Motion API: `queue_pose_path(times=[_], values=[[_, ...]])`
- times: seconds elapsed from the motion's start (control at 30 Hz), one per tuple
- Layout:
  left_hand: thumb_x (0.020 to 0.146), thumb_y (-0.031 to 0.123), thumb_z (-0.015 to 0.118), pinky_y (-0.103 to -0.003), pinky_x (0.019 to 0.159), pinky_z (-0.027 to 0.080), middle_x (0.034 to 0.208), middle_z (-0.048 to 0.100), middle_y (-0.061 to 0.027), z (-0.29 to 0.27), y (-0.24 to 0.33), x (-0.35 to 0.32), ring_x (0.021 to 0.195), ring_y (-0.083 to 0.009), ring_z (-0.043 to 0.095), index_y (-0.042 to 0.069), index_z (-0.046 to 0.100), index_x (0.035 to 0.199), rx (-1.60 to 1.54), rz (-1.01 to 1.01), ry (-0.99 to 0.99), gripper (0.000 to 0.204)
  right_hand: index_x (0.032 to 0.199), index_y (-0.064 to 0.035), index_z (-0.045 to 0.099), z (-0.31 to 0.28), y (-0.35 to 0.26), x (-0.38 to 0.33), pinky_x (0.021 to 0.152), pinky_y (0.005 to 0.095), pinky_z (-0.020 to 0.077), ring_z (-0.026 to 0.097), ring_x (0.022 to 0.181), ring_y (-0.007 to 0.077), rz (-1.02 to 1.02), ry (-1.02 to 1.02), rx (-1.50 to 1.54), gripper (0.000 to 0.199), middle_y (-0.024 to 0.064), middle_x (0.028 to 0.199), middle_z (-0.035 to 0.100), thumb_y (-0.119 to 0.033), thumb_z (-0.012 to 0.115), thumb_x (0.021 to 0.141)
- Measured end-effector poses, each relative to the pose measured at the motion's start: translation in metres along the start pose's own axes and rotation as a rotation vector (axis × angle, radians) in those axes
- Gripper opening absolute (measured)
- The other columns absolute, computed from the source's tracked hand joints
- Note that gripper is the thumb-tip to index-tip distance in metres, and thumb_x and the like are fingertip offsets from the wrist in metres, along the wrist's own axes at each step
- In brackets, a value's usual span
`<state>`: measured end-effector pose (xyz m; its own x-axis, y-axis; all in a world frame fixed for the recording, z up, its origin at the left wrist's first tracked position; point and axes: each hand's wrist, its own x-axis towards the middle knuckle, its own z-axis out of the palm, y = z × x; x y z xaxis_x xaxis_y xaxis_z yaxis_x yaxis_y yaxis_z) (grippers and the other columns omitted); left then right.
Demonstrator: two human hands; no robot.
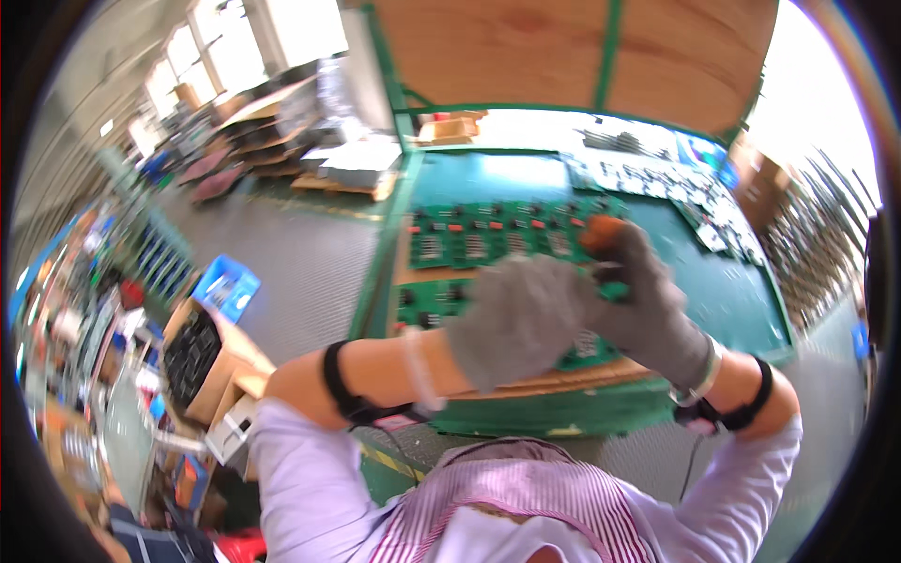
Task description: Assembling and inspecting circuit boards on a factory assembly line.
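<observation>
I see the left hand (524,314) and right hand (649,308) together above green circuit boards (472,246); I can't tell their grip.

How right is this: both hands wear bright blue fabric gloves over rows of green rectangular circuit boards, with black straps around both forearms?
Colour's wrong: the head view shows grey fabric gloves, not blue, on the left hand and right hand. Green rectangular circuit boards and black straps are as you said.

seemingly cloth gloves (521,317), glossy tabletop (727,298)
</observation>
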<state>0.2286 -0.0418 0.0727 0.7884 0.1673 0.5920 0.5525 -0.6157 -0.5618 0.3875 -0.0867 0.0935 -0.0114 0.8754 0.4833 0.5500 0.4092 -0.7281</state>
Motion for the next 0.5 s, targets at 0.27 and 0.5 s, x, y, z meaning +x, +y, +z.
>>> queue_pose_path(times=[0.27,0.5], values=[[0.071,0.019,0.055,-0.031,0.045,0.041,0.073,0.052,-0.0063,-0.018,0.010,0.001,0.063,-0.0176,0.052,0.004,0.053,0.081,-0.240,-0.033,0.046,0.017,0.119,0.0000,0.043,0.010,0.008,-0.010,0.075,0.0300,0.0493,0.059,0.087,0.0185,-0.290,-0.018,0.062,0.052,0.0122,0.103,0.056,-0.002,0.064,0.072],[0.070,0.019,0.057,-0.032,0.044,0.041,0.074,0.051,-0.0061,-0.015,0.017,-0.005,0.066,-0.0186,0.053,0.005,0.053,0.084,-0.338,-0.030,0.076,0.020,0.119,-0.0033,0.044,0.024,-0.002,-0.009,0.077,0.0271,0.0443,0.053,0.084,0.0154,-0.136,-0.124,0.216,0.046,0.0083,0.096,0.056,-0.007,0.063,0.077]])
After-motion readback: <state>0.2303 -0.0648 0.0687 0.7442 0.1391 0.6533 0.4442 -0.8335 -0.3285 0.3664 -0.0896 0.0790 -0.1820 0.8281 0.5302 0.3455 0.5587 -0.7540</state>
